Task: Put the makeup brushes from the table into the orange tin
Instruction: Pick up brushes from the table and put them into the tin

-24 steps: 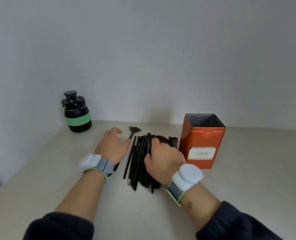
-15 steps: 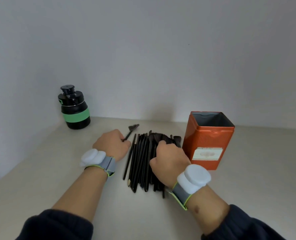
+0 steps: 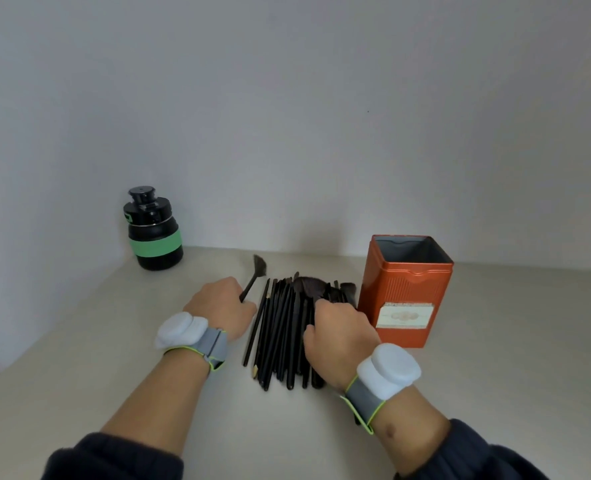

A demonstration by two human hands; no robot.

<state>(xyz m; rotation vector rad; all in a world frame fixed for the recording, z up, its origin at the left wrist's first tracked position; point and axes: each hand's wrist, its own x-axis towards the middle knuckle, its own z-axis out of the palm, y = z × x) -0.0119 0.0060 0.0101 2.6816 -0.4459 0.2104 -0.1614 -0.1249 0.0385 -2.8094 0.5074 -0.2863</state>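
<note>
The brushes (image 3: 283,327) lie in a tight row on the table (image 3: 494,375), handles near, bristles far, just left of the tin (image 3: 406,292), which stands open and upright. The left hand (image 3: 223,308) has its fingers curled round the handle of a fan brush (image 3: 254,277), whose head tilts up and away off the row's left edge. The right hand (image 3: 339,336) lies over the right side of the row with fingers bent down onto the handles; whether it grips any of them cannot be told from above.

The step in hand looks like the first pickup. To do it well, each hand should close on a small bunch near mid-handle so the brushes stay parallel, lift clear of the row, tip them upright and lower them handle-first through the tin's mouth. The left hand has the longer carry, across the row, and should pass high enough not to scatter it. The tin may shift if a brush catches its rim.

A black and green bottle (image 3: 153,237) stands far left, well apart.
</note>
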